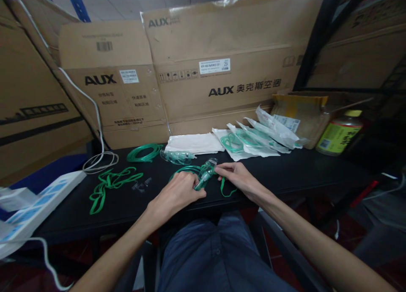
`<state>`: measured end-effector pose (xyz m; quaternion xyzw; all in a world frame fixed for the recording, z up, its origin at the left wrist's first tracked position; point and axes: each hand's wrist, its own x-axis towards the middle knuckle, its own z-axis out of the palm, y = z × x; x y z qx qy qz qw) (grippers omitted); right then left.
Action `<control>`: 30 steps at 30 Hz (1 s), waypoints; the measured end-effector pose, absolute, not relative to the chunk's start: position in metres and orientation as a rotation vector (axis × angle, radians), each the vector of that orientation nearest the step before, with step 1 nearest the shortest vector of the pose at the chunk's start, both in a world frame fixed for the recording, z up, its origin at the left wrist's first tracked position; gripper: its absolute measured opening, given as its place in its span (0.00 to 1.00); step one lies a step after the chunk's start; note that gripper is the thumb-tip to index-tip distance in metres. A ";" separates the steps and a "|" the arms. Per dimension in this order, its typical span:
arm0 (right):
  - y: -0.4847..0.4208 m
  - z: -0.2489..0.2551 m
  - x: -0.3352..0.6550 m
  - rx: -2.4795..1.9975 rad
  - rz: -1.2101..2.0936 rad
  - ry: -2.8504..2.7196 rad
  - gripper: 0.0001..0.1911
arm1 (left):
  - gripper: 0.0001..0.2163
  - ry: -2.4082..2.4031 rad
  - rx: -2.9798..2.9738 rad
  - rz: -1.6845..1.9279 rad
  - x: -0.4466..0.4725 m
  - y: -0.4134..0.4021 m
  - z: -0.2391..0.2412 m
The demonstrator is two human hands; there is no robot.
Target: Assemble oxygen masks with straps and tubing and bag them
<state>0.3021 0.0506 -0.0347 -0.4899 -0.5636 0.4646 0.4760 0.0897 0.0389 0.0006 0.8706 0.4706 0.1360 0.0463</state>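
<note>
A small transparent plastic breathing mask point(209, 164) with a green tube fitting is held low over the front of the black table. My left hand point(183, 189) is closed around the fitting end, thumb pointing right. At the mask's right edge, my right hand point(237, 178) pinches a thin green strap point(227, 194), whose loop hangs down onto the table. Green tubing point(189, 169) curves behind my left hand. Several transparent masks point(178, 157) lie stacked just beyond it. The exact contact of my right fingertips with the mask is partly hidden.
Left are coiled green tubing point(143, 153), a heap of green straps point(110, 184), small transparent pieces point(141, 185) and a white power strip point(41, 201). White packets point(194, 143) and several packaged tubing sets point(234, 144) lie behind. A yellow-labelled bottle point(339, 133) stands right; cardboard point(222, 42) walls the back.
</note>
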 end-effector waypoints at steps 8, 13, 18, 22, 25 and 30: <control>0.052 -0.031 0.287 -1.189 1.071 -1.319 0.16 | 0.05 1.571 2.444 0.677 0.111 0.036 -0.001; 0.040 -0.028 0.276 -1.030 1.206 -1.268 0.18 | 0.06 1.602 2.361 0.768 0.127 0.040 -0.002; 0.034 -0.022 0.265 -0.893 1.347 -1.065 0.21 | 0.07 1.523 2.439 0.785 0.141 0.040 -0.002; 0.040 -0.023 0.266 -0.871 1.329 -0.925 0.24 | 0.08 1.423 2.600 0.731 0.144 0.035 -0.007; 0.044 -0.024 0.270 -0.887 1.326 -0.892 0.24 | 0.09 1.287 2.737 0.697 0.144 0.034 -0.014; 0.047 -0.021 0.271 -0.903 1.310 -0.830 0.26 | 0.11 1.205 2.807 0.660 0.149 0.038 -0.021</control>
